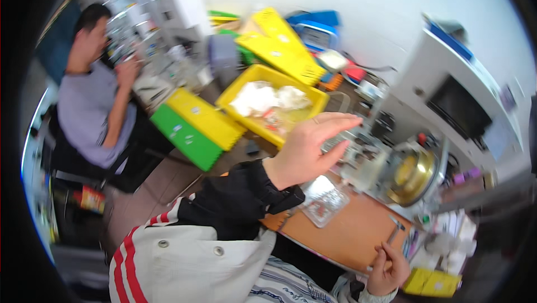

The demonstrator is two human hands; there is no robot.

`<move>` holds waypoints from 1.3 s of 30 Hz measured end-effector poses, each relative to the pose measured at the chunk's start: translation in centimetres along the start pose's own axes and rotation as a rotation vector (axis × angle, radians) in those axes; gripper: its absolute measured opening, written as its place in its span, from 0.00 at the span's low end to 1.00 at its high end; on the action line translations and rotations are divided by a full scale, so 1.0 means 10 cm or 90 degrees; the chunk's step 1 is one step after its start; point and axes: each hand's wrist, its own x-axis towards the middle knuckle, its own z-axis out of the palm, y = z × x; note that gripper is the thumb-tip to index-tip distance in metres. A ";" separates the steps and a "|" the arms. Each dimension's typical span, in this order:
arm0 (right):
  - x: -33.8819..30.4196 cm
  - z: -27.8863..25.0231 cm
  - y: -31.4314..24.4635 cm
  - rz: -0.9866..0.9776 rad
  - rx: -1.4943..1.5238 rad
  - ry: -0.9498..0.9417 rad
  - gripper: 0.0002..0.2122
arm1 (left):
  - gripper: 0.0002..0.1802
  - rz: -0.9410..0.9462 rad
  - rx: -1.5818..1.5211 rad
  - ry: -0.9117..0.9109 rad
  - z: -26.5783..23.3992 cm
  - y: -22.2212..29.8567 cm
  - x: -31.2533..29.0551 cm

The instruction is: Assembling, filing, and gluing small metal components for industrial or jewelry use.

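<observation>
My left hand (310, 149) is raised over the workbench, thumb and fingers apart, with nothing plainly held. It hovers between a yellow bin (232, 99) and a machine with a round brass-coloured bowl (411, 175). Low on the right, my right hand (390, 271) is closed in a pinch at the edge of the orange-brown work surface (358, 227). Whatever sits between its fingertips is too small to make out. A clear plastic tray (324, 205) with small parts lies on the surface below my left hand. Beyond my right hand rests a slim metal tool (397, 227).
White bags (260, 99) fill the yellow bin. Yellow and green flat panels (193, 127) lie left of it. A grey cabinet with a dark screen (460, 107) stands at the right. Another person (92, 107) sits at the far left, hands raised. A yellow box (432, 282) is at lower right.
</observation>
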 end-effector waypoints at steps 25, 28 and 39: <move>0.22 -0.22 0.04 -0.044 0.023 -0.230 0.12 | 0.08 -0.343 0.083 0.103 -0.55 -0.13 -2.10; 0.58 -0.70 0.66 0.616 0.163 -0.198 0.11 | 0.07 -0.285 0.087 0.088 -0.47 -0.15 -1.94; 0.30 -0.02 -0.58 -0.115 0.358 -0.224 0.07 | 0.08 -0.261 0.007 0.020 -0.55 -0.48 -1.82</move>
